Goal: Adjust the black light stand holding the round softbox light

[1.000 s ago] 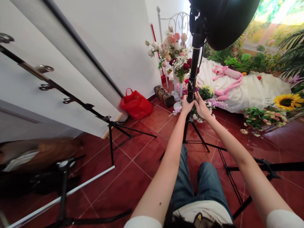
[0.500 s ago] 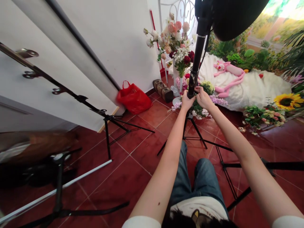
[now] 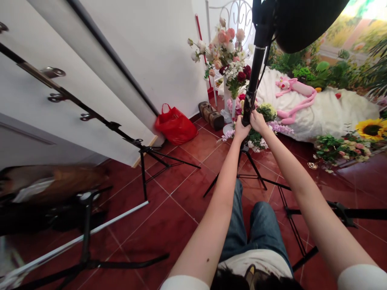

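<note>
A black light stand (image 3: 256, 66) rises upright in front of me, with a large black lamp head (image 3: 308, 24) at its top. My left hand (image 3: 242, 128) is wrapped round the pole at a collar joint. Just to the right and slightly higher, my right hand (image 3: 257, 121) is closed at the same joint; its fingertips are partly hidden, and it seems to hold a small knob there. The stand's black legs (image 3: 252, 167) spread on the red tiled floor below.
Flowers (image 3: 226, 48) stand behind the pole. A pink plush toy (image 3: 298, 90) lies on white cloth at right, near a sunflower (image 3: 371, 129). A red bag (image 3: 175, 125) and brown case (image 3: 211, 115) rest by the wall. Tripod legs (image 3: 145, 173) and a white rod (image 3: 121, 215) are at left.
The view has shifted slightly, so things sit further right. My right hand's fingers, partly raised beside the joint before, are now closed in against it. My left hand keeps its hold.
</note>
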A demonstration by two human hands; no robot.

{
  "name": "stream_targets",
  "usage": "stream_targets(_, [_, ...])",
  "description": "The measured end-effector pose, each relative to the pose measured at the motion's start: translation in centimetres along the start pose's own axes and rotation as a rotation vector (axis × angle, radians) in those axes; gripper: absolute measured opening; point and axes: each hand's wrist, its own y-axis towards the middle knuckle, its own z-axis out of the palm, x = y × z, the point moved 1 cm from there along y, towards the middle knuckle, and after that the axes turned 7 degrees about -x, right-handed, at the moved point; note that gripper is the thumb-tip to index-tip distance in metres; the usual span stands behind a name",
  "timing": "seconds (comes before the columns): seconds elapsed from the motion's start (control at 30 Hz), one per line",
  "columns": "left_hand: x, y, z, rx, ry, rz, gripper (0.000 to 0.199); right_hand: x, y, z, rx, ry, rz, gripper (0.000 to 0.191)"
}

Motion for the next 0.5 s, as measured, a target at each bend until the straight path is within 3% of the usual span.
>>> stream_targets(0.17, [-0.1, 0.0, 0.0, 0.018, 0.013, 0.01, 0.038, -0.5, -0.4, -0.2, -0.036, 0.135, 0.028, 0.028])
stream_targets(0.3, [0.1, 0.0, 0.1, 0.023, -0.002, 0.001, 0.037, -0.8, -0.8, 0.0, -0.097, 0.381, 0.166, 0.026])
stream_targets(0.5, [0.2, 0.1, 0.2, 0.006, 0.008, 0.009, 0.038, -0.2, -1.4, 2.4, -0.416, 0.908, 0.513, 0.023])
